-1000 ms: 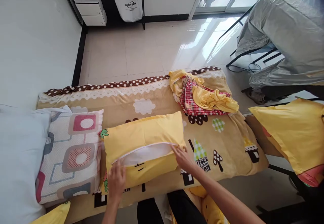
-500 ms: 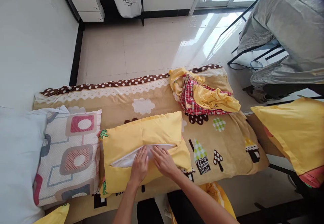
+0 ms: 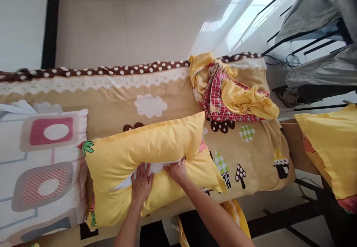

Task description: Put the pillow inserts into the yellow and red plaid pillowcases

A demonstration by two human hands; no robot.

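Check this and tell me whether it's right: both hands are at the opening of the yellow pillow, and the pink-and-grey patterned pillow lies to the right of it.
Wrong on the side: the patterned pillow lies to the left of the yellow pillow, as the head view shows. The left hand and right hand are indeed at its opening.

Cushion (image 3: 158, 148) = landmark, lying on blanket (image 3: 178, 102) nr its front edge. L of it, just beside: pillow (image 3: 47, 157), also on blanket. Behind cushion & to R: cloth heap (image 3: 220, 98), on blanket's far R part. Well R of cushion, off blanket: 2nd cushion (image 3: 331, 146). Behind cushion, past blanket: floor (image 3: 97, 23); wall (image 3: 22, 23) behind-L, draped furniture (image 3: 309, 12) behind-R. On cushion, at opening: L hand (image 3: 141, 185), w/ R hand (image 3: 177, 170) to its R.
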